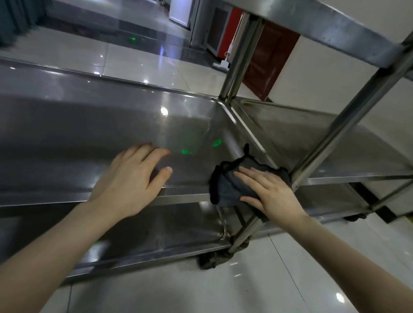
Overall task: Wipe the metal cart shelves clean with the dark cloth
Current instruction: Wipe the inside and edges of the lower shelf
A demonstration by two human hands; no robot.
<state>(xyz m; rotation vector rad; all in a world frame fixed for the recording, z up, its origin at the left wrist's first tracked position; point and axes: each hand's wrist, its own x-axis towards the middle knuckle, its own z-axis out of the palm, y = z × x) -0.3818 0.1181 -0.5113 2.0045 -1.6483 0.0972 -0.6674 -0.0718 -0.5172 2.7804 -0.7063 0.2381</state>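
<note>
The crumpled dark grey cloth (230,183) is found at the near right corner of the middle stainless-steel cart shelf (79,126), partly draped over the shelf's front rim and just beside the slanting round metal upright (351,123). It is pressed flat under the right hand (269,191), whose fingers are laid out straight across the fabric rather than curled around it. The left hand (134,175) is rested on the same shelf, well to the left of the cloth, with fingers spread on the tray surface and the thumb laid along the front rim; nothing is held by it.

The shelf's long axis is seen to run away to the left from the cloth, so nearly the whole tray surface lies on the left-hand side of the right hand. A leftward sweep along that axis is judged to be called for, and the braced left hand would then stand in its path.

A lower steel shelf (145,228) is visible beneath, and an upper steel shelf (334,25) above, over a glossy pale tiled floor (214,292).
</note>
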